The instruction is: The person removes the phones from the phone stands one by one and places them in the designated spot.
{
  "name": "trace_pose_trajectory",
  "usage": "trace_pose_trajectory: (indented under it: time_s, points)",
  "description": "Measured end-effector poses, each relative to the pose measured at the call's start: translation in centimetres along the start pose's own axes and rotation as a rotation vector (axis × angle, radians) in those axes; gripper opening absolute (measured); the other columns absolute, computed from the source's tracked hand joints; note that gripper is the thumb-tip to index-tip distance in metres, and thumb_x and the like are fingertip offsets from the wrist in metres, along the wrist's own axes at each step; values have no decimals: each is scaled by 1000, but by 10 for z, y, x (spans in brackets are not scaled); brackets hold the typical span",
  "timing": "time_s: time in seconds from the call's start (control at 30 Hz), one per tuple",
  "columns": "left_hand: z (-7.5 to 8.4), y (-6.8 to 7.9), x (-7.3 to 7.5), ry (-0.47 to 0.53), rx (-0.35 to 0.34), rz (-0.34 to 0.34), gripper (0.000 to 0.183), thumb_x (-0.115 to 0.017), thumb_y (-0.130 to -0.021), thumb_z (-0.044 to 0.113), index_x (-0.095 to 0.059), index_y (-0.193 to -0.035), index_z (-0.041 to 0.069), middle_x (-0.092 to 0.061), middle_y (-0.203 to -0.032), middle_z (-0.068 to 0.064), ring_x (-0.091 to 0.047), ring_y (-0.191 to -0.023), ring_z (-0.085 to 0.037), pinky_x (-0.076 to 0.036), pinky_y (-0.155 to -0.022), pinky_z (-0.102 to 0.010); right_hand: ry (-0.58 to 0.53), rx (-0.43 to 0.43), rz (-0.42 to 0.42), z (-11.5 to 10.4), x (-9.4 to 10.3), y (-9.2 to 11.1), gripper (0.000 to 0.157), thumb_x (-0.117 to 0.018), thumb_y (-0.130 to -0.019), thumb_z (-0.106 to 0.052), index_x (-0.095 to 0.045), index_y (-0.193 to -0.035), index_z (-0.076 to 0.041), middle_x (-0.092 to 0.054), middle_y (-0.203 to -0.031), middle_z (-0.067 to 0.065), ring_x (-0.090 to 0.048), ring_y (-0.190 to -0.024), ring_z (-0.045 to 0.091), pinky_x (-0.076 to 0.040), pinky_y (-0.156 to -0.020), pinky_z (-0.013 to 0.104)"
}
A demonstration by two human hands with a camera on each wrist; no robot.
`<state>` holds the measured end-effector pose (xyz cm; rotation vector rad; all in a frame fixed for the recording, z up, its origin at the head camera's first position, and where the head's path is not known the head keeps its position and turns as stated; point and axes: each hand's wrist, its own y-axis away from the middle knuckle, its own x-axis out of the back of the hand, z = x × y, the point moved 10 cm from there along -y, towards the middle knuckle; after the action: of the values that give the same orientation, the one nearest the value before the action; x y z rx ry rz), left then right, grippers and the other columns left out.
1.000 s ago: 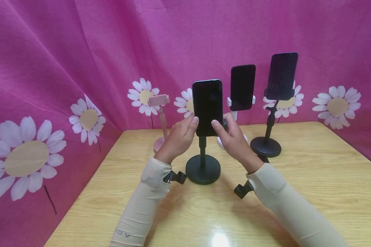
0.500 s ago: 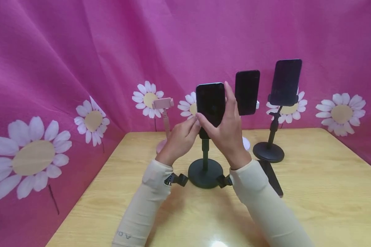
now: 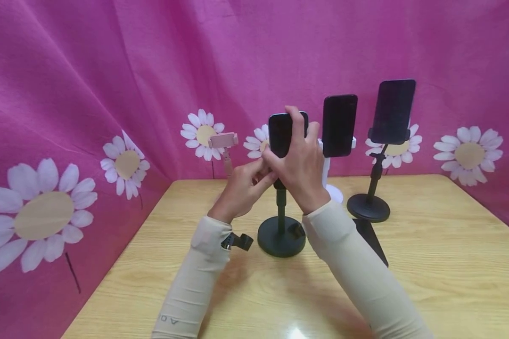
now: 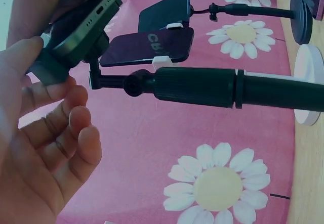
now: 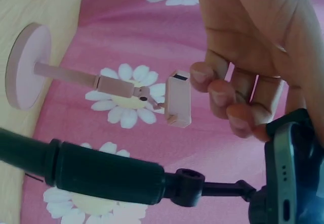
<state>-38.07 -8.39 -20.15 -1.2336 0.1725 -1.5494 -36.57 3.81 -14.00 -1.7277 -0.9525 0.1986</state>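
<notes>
A black-screened phone (image 3: pixel 281 134) stands upright in the clamp of a black phone stand (image 3: pixel 282 207). My left hand (image 3: pixel 241 190) pinches the dark clamp jaw beside the phone's left edge. In the left wrist view, the left thumb and forefinger are on that clamp (image 4: pixel 49 70), with the other fingers loosely curled below. My right hand (image 3: pixel 302 162) grips across the phone's front. Its thumb reaches the left edge, and a bent finger lies over the top. The right wrist view shows the left hand's fingertips (image 5: pixel 223 93) near the clamp; the right hand's far fingers are hidden.
A pink phone stand (image 3: pixel 223 140) without a phone is behind my left hand. At the back right are a phone (image 3: pixel 340 125) on a white stand and another (image 3: pixel 393 110) on a black stand. A dark phone (image 3: pixel 371 241) lies on the wooden table (image 3: pixel 432 245).
My right hand has moved left from the phone's right edge to across its front, its thumb now at the left edge. The left hand stays by the left clamp side.
</notes>
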Motion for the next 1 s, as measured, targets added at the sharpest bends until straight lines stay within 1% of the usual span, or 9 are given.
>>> trace_pose_trajectory:
  time_s: [0.23,0.33,0.47,0.57,0.63,0.77,0.87,1.0]
  points:
    - [1,1,1,-51,-49,9,20,-59,-96,31,-63,-107,15,-52,-73,4,-48,-68,-11,-44,-60,-27,-13,24,16,1,-3,0,76,-69,-77,-40,-33,-143,-29,-46,-97,15,-49,-63,24,-51,-55,38]
    - [3,3,1,-66,-63,-3,24,-58,-97,33,-63,-112,16,-51,-72,4,-48,-66,-11,-44,-59,-27,-14,43,29,0,-2,3,76,-70,-77,-38,-34,-143,-28,-46,-97,15,-48,-64,24,-51,-55,38]
    - [3,7,8,-70,-83,0,17,-60,-96,28,-64,-104,14,-51,-71,4,-48,-64,-12,-45,-59,-29,-15,80,51,-4,0,4,76,-70,-77,-39,-36,-143,-25,-48,-96,16,-48,-66,24,-52,-55,38]
    - [2,7,13,-74,-97,14,11,-62,-95,23,-61,-94,12,-52,-71,3,-48,-64,-12,-46,-60,-29,-11,103,68,-7,2,2,75,-69,-78,-40,-36,-143,-24,-49,-96,17,-48,-66,24,-52,-55,38]
    - [3,7,15,-75,-103,21,10,-63,-95,21,-61,-94,11,-52,-72,3,-49,-65,-11,-47,-60,-29,-14,109,70,-8,3,0,75,-68,-78,-41,-37,-144,-24,-49,-96,17,-48,-67,25,-52,-56,38]
    - [1,6,12,-72,-91,13,11,-62,-95,22,-60,-93,12,-52,-72,2,-49,-65,-12,-45,-60,-27,-85,78,64,-1,4,1,78,-71,-76,-41,-37,-145,-27,-50,-98,16,-51,-72,24,-53,-59,39]
    - [0,6,9,-63,-81,5,13,-62,-95,24,-60,-93,12,-52,-72,2,-49,-65,-14,-45,-60,-27,-182,66,61,3,7,2,81,-75,-74,-36,-38,-145,-29,-52,-100,14,-51,-80,21,-53,-62,38]
    - [0,6,9,-63,-74,3,13,-61,-96,24,-59,-93,12,-51,-73,3,-49,-65,-14,-45,-60,-27,-295,66,57,7,10,0,82,-77,-72,-29,-40,-145,-31,-54,-99,11,-48,-85,18,-51,-62,35]
